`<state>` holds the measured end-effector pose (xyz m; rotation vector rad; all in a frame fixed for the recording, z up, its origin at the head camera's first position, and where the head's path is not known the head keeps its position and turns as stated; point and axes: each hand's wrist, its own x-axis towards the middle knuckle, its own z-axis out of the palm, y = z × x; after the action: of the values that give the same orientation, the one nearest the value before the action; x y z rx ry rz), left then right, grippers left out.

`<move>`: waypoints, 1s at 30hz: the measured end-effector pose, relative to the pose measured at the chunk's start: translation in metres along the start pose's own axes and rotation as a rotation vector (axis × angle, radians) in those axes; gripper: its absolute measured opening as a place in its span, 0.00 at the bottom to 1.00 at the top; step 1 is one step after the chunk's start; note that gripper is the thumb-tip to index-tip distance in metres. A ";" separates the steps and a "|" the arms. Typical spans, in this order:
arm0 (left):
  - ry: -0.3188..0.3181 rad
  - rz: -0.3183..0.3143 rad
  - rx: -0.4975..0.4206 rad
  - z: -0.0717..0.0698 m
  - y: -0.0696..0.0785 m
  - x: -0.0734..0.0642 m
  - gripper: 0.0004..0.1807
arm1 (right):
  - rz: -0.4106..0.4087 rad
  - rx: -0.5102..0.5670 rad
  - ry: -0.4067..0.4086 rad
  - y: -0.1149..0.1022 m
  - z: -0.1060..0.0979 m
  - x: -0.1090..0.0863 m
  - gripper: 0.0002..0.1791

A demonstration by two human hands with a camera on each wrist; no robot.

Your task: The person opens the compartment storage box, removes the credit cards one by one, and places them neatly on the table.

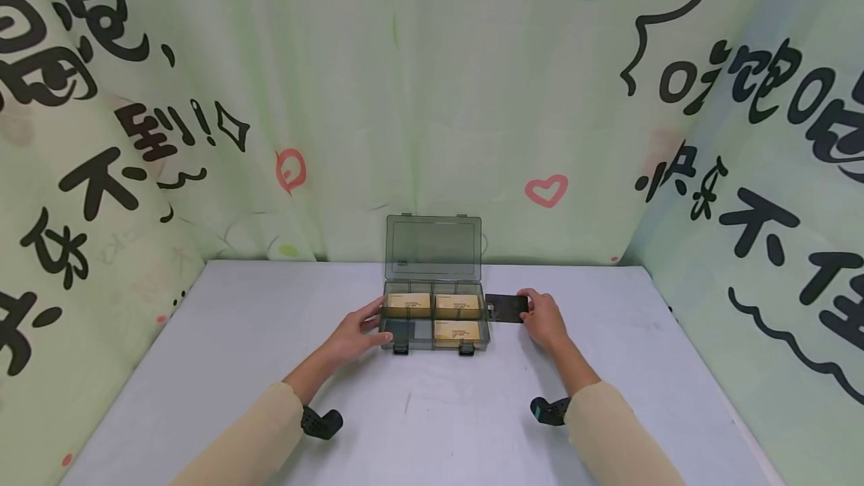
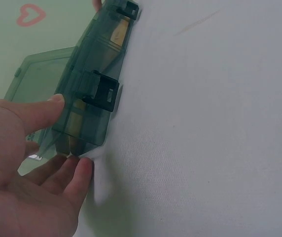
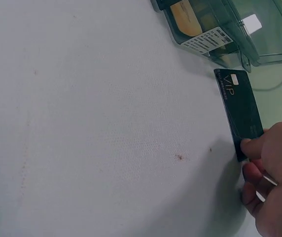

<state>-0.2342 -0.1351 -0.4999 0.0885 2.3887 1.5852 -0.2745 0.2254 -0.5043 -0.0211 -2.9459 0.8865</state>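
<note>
A translucent grey compartment box (image 1: 433, 346) stands on the table with its lid (image 1: 433, 246) raised at the back. Tan packs (image 1: 457, 332) fill both back compartments and the front right one. Something dark shows in the front left compartment; I cannot tell what it is. My left hand (image 1: 352, 334) holds the box's left end, thumb by the front corner, fingers along the side. To the right of the box, my right hand (image 1: 544, 319) pinches a black card (image 3: 239, 111) marked "VIP" by its outer end. The card's other end lies close to the box's right wall.
A white cloth covers the table (image 1: 270, 298). Pale green curtains (image 1: 432, 96) with black lettering and pink hearts hang behind and at both sides. Two black latches (image 1: 466, 349) hang at the box's front. A printed label (image 3: 207, 40) is on its right wall.
</note>
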 end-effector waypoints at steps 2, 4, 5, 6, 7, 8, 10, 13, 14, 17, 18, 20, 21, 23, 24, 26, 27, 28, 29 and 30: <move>-0.003 0.001 -0.003 0.000 0.000 0.000 0.43 | -0.006 -0.013 0.014 0.002 0.001 -0.001 0.21; -0.008 0.004 -0.002 0.000 0.000 -0.001 0.43 | -0.007 -0.017 0.027 0.004 0.003 -0.002 0.21; -0.011 0.004 -0.003 0.000 0.000 0.000 0.43 | -0.005 -0.014 0.029 0.005 0.004 -0.002 0.21; -0.013 0.001 -0.006 0.000 0.001 0.000 0.43 | -0.001 -0.006 0.034 0.005 0.004 -0.002 0.21; -0.015 0.004 -0.003 0.001 0.001 0.000 0.43 | 0.002 0.002 0.037 0.005 0.004 -0.003 0.20; -0.016 0.004 -0.004 0.001 0.001 0.000 0.43 | 0.002 0.010 0.042 0.006 0.004 -0.003 0.20; -0.016 0.004 -0.007 0.001 0.001 0.000 0.43 | -0.003 0.028 0.055 0.007 0.004 -0.004 0.20; -0.014 0.012 -0.005 0.001 0.002 0.000 0.42 | -0.014 0.055 0.074 0.009 0.003 -0.004 0.20; -0.013 0.010 -0.009 0.001 0.002 0.000 0.42 | -0.019 0.062 0.081 0.010 0.003 -0.005 0.20; -0.009 0.009 -0.009 0.001 0.001 0.001 0.43 | -0.017 0.088 0.086 0.010 0.001 -0.006 0.20; -0.008 0.007 -0.010 0.001 0.001 0.001 0.43 | -0.014 0.094 0.083 0.010 0.001 -0.006 0.20; -0.007 0.008 -0.008 0.000 0.000 0.001 0.43 | -0.009 0.108 0.076 0.010 0.000 -0.007 0.21; -0.007 0.005 -0.009 0.000 0.000 0.001 0.43 | -0.006 0.114 0.072 0.009 -0.001 -0.007 0.21; -0.009 0.004 -0.009 0.000 0.000 0.001 0.43 | -0.013 0.119 0.071 0.009 -0.001 -0.007 0.21; -0.011 0.002 -0.009 0.000 0.000 0.000 0.43 | -0.018 0.122 0.072 0.009 -0.001 -0.008 0.21; -0.014 0.005 -0.002 0.000 0.000 0.000 0.43 | -0.022 0.129 0.073 0.009 -0.001 -0.008 0.22; -0.014 0.004 -0.004 -0.001 0.000 0.000 0.43 | -0.023 0.133 0.074 0.009 -0.001 -0.008 0.22; -0.014 0.005 -0.004 -0.001 0.000 0.000 0.43 | -0.024 0.138 0.073 0.009 -0.001 -0.009 0.22; -0.015 0.008 -0.002 -0.001 0.000 0.000 0.43 | -0.022 0.147 0.070 0.008 -0.001 -0.009 0.22; -0.014 0.006 -0.005 -0.001 0.000 0.000 0.43 | -0.021 0.153 0.067 0.008 -0.001 -0.009 0.22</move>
<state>-0.2344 -0.1359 -0.4997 0.1054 2.3757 1.5874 -0.2650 0.2325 -0.5080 -0.0126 -2.8036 1.0826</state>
